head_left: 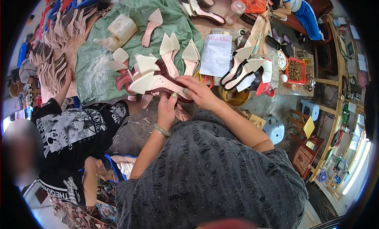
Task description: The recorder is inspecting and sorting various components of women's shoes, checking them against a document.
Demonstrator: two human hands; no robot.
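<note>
Over the near edge of the worktable I hold a pointed shoe insole [162, 84] with a white toe part and a dark red edge. My left hand [167, 105] grips its underside, thumb against the near edge. My right hand [198, 93] is closed round its heel end. Directly behind lie more white-toed insoles [144, 64], partly hidden by the held one. Beyond, several pinkish insoles [169, 55] lie on a green cloth [94, 63], with a single insole [152, 26] farther off.
A printed sheet [216, 55] lies right of the cloth, beside black-strapped insoles [238, 65]. A whitish plastic jug [123, 28] lies on the cloth. At left, a co-worker in a black shirt [79, 128] reaches toward stacked insoles [53, 73]. A red basket [296, 69] and blue stool [274, 130] are at right.
</note>
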